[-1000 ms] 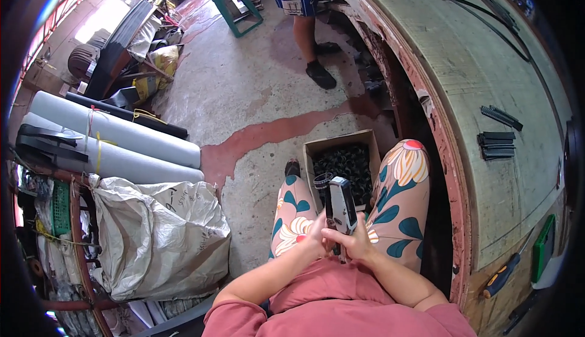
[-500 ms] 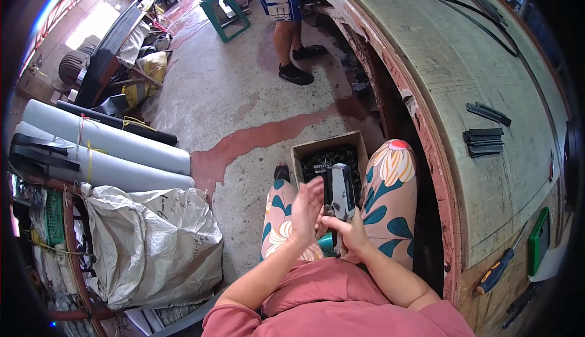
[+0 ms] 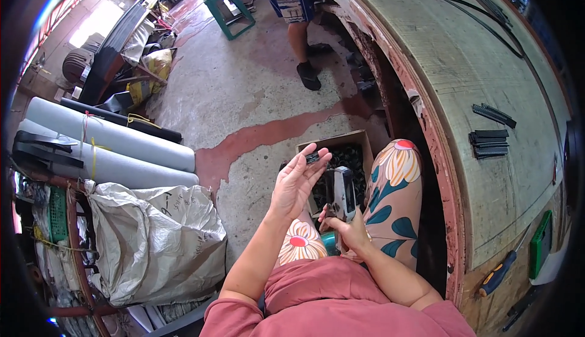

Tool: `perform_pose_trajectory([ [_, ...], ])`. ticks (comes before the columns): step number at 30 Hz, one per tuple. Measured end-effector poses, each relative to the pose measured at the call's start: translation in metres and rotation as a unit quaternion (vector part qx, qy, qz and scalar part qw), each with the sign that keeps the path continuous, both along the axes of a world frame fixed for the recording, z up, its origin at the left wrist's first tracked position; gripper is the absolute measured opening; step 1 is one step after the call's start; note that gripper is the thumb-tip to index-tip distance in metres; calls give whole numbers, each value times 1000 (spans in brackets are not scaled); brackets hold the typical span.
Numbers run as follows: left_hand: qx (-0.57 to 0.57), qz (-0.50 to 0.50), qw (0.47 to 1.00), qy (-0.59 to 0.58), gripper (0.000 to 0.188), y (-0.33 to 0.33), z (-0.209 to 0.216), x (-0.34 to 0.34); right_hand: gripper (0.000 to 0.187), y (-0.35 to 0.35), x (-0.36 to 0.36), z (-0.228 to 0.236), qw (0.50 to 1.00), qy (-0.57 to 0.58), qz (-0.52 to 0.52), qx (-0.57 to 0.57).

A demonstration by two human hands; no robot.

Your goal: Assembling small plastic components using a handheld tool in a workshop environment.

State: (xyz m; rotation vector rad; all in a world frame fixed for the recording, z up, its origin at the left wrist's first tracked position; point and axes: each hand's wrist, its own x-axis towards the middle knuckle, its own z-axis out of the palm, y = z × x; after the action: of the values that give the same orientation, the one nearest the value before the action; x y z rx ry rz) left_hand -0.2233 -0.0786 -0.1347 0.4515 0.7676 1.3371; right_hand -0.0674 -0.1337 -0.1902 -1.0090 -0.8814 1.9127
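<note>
While the left hand (image 3: 297, 181) is raised at the centre of the frame, its fingertips pinch a small dark part (image 3: 312, 157), lifted clear above the box (image 3: 341, 144). The right hand (image 3: 347, 230), lower and just right of centre, is closed round the base of a grey tool (image 3: 343, 192) that stands upright between the knees. The two hands are apart, and the part does not touch the tool.

Judging from this, one piece is picked out but not yet brought to the tool. The box on the floor holds a heap of similar dark pieces, so much seems left. On the table (image 3: 475, 63) at the right lie a few stacks of black strips (image 3: 489, 143); whether those are finished work I cannot tell.
</note>
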Motion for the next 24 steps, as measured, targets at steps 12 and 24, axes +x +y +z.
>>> perform_pose_trajectory([
  [12,99,49,872,477,59,16,-1,20,14,9,2,-16,989,7,-142,-32],
  [24,511,-24,686,517,21,72,118,180,22,5,-6,-1,979,-172,-108,-22],
])
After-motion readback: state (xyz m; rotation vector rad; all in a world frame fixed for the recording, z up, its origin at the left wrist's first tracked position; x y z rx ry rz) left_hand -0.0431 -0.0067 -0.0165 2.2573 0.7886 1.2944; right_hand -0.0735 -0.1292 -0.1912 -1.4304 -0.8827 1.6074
